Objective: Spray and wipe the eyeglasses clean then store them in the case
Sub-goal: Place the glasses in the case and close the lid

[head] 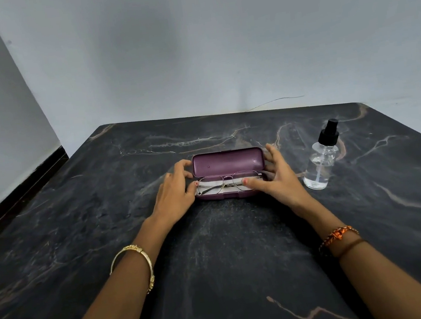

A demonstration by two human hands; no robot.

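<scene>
Pale grey walls meet in a corner behind one dark, marble-veined bench (102, 200), which fills most of the view. On it, near the middle, lies one purple case (227, 163) with its lid swung up and back. One pair of metal-framed eyeglasses (229, 182) lies folded in the case's lower tray. To the right, standing apart from the case, is one clear spray bottle (321, 163) with a black nozzle.

Two hands flank the case. The left hand (175, 194) has its fingers loosely curved against the lid's left end, thumb near the frame's corner. The right hand (276, 177) is spread at the right end, thumb lying over the right lens; whether either truly grips anything I cannot tell.

No cloth is visible. Judging from the layout, the glasses are either about to be lifted out for cleaning or already stowed, with only the lid left to close.
</scene>
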